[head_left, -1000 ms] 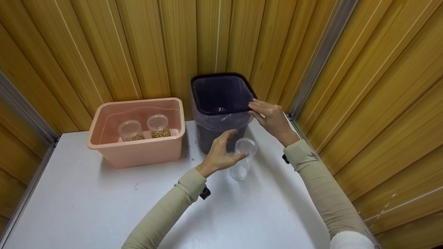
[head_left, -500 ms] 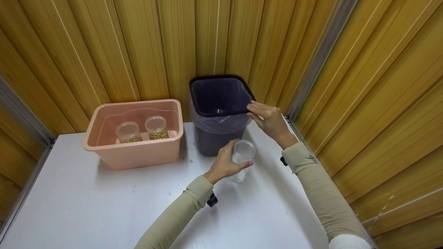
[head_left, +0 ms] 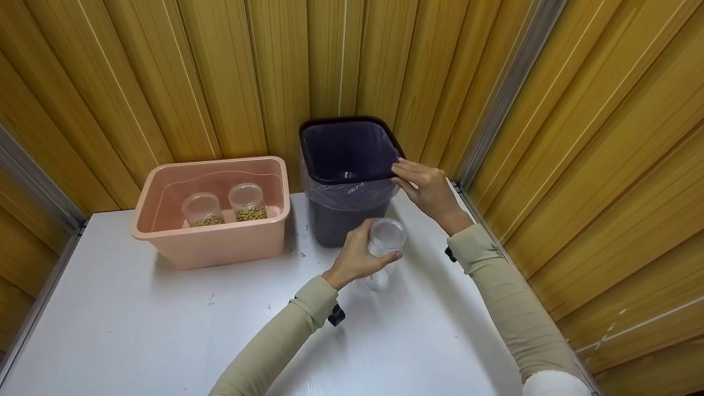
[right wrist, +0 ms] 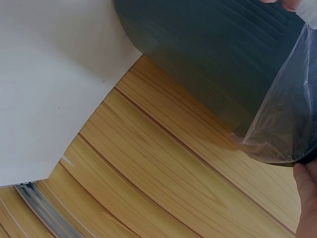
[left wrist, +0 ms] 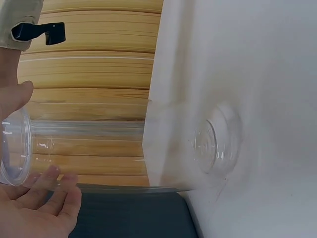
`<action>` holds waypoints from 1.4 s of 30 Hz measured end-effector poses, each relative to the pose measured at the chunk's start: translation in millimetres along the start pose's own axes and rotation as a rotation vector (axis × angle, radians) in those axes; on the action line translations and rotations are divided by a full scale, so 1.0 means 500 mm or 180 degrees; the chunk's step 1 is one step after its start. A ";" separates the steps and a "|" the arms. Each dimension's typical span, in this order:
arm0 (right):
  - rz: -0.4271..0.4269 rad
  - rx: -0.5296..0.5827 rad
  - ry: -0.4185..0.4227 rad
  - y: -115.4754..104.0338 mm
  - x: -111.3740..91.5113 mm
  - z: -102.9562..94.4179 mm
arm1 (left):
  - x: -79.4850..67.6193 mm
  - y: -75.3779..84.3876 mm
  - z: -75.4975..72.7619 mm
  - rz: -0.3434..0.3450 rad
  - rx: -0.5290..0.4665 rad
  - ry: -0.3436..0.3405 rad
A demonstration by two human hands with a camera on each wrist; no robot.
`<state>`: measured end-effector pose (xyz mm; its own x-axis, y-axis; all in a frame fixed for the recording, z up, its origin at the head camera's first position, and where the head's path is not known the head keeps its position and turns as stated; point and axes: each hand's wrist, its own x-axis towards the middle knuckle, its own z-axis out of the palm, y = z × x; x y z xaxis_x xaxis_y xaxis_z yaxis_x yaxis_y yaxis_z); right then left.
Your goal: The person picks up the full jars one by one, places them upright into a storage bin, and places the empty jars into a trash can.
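Observation:
In the head view my left hand grips a tall clear plastic jar near its top, thumb on one side and fingers on the other. The left wrist view shows the see-through jar running down to its round base, close to the white tabletop; whether they touch I cannot tell. My right hand holds the near right corner of the dark rim of a trash can. A clear plastic liner is folded over that rim, seen beside my right thumb in the right wrist view.
To the left of the trash can stands a pink plastic tub. Two clear jars partly filled with yellowish beans, one jar and another jar, are in it. Wood-patterned panels wall the white table at back and sides.
My left hand moved slightly right and closed around the clear jar, which it was reaching around with spread fingers a second ago. My right hand stayed on the trash can's rim.

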<state>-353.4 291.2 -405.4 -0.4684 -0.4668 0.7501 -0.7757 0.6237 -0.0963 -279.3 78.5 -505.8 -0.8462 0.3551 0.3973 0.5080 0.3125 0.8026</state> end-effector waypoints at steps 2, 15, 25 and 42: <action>-0.0025 -0.0014 0.0013 0.000 0.001 0.000 | 0.003 0.006 -0.006 0.0047 -0.0002 0.0009; -0.0068 -0.0036 0.0052 0.002 0.001 0.000 | 0.028 0.068 -0.055 0.0362 0.0008 0.0156; -0.0020 -0.0058 0.0029 0.004 -0.002 -0.002 | 0.065 0.129 -0.110 0.0575 0.0142 0.0233; 0.0039 -0.0015 -0.0008 -0.001 0.001 -0.008 | 0.141 0.240 -0.232 0.0860 -0.0040 0.0366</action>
<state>-351.6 293.2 -402.6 -0.4789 -0.4607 0.7473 -0.7679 0.6323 -0.1023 -296.8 38.9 -329.8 -0.6935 0.3215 0.6448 0.7161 0.2091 0.6659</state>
